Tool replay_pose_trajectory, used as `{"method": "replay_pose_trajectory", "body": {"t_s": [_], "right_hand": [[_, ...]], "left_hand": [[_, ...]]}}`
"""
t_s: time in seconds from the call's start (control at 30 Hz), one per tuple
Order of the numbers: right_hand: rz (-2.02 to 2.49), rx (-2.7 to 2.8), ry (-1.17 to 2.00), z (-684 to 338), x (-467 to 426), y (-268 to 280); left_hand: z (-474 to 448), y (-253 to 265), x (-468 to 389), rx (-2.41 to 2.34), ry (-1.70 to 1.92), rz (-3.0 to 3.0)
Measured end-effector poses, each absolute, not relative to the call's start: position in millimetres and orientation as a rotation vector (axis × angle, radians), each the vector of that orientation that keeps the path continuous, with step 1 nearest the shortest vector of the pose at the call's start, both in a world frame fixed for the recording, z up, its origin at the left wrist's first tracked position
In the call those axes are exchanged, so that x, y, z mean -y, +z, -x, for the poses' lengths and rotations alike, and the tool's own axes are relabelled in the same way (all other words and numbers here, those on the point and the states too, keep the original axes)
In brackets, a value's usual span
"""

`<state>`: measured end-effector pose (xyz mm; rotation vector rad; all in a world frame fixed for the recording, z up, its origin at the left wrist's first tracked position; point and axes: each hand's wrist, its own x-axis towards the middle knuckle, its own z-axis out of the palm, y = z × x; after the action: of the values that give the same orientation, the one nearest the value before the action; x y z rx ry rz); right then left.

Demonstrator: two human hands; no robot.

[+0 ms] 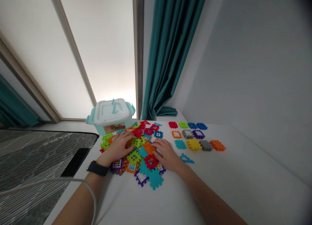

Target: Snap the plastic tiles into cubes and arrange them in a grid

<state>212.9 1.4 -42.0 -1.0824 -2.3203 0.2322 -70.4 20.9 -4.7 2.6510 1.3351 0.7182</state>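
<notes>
A heap of colourful plastic interlocking tiles point(143, 165) with notched edges lies on the white table. My left hand point(120, 145), a dark watch on its wrist, rests on the left side of the heap, thumb and fingers apart around a lime green tile point(135, 142). On the heap's right side, my right hand point(167, 153) has its fingers spread, their tips at an orange tile point(149, 148). Just below those fingers is a red window tile point(151, 161). Neither hand visibly lifts a tile. Parts of the heap are hidden under the hands.
Right of the heap, tiles sit in rows by colour, among them a yellow stack point(194, 144) and a turquoise piece point(187, 158). A lidded plastic box point(113, 112) stands behind the heap. A black phone-like slab point(75, 162) lies left; a pale cable point(85, 182) crosses my left forearm.
</notes>
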Motion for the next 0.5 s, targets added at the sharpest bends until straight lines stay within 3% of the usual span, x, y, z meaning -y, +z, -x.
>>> {"method": "replay_pose_trajectory", "body": {"t_s": [0.13, 0.5], "right_hand": [[1.08, 2.325, 0.255, -212, -1, -41], [1.085, 2.28, 0.259, -210, 1, -37]], "left_hand": [[71, -9, -22, -1.313, 0.653, -2.637], [60, -8, -19, -1.278, 0.887, -2.627]]}}
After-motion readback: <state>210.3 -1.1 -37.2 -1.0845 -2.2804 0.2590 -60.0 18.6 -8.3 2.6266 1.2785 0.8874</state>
